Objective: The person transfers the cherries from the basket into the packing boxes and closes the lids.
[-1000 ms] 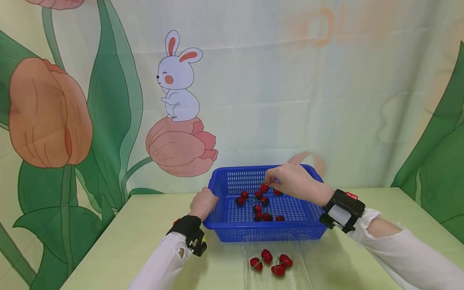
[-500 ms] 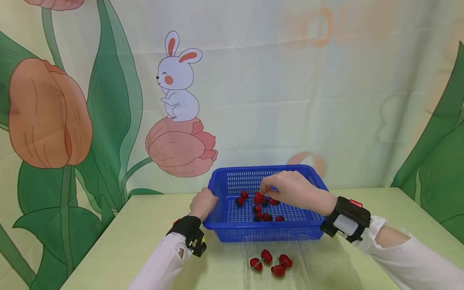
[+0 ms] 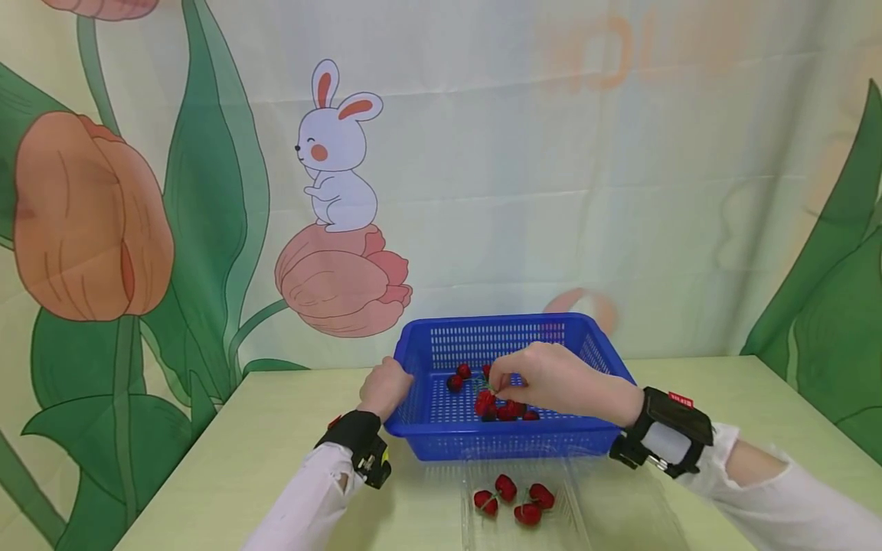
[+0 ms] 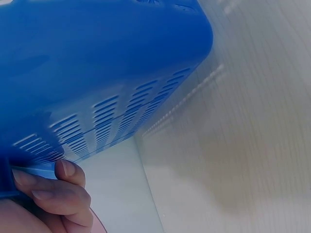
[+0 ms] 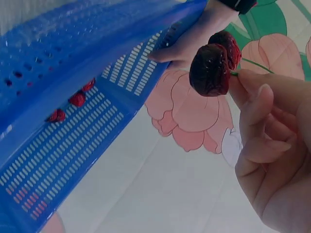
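Right hand (image 3: 551, 383) is pinching cherries (image 5: 209, 73) by the stem (image 5: 257, 65), wisely avoiding bruising; left hand (image 3: 386, 389) is steadying, seemingly gripping, the basket (image 3: 510, 430).

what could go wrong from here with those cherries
The right hand pinches the cherries by a thin green stem, so they might slip loose. The near rim of the blue basket lies between that hand and the clear tray, so they could bump it. The left hand grips the basket's side; a tug might shift it.
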Tool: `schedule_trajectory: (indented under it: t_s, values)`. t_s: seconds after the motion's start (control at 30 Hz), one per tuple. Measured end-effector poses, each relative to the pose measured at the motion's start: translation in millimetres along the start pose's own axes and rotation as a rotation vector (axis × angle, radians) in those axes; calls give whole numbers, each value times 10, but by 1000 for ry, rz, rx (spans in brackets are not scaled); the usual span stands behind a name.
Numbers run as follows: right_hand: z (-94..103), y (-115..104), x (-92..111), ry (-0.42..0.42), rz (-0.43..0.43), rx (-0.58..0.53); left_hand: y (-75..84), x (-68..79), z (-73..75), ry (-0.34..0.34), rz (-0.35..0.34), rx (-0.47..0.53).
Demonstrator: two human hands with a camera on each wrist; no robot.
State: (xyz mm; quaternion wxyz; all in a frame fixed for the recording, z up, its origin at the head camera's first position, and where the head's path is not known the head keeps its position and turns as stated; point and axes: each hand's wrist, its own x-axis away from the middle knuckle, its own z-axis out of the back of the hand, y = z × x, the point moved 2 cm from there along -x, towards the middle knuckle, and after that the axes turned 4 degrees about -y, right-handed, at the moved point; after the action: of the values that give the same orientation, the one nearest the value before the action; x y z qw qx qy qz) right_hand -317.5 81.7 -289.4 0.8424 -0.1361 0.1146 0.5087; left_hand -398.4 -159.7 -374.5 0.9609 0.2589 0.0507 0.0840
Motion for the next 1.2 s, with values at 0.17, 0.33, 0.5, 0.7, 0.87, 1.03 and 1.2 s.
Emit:
schedule_trajectory:
  t_s: [0.17, 0.33, 0.5, 0.7, 0.87, 1.03, 1.2]
  values:
    - [-46, -86, 29, -47, 6, -68, -12, -2, 13, 0, -2, -10]
    - [-141, -156, 86, -98, 5, -123, -18, -2, 16, -1, -5, -11]
    - [-251, -220, 157, -162, -14, -200, -6, 0, 3, -5, -8, -9]
    - [-347, -262, 203, -209, -14, -268, 5, -2, 1, -2, -8, -3]
    - [-431, -289, 242, -252, -15, -287, 2, 4, 5, -2, -8, 1]
    - [-528, -303, 277, -298, -16, -292, 2, 6, 1, -8, -5, 6]
    - [-625, -292, 293, -344, -37, -351, 8, 4, 15, -10, -4, 11]
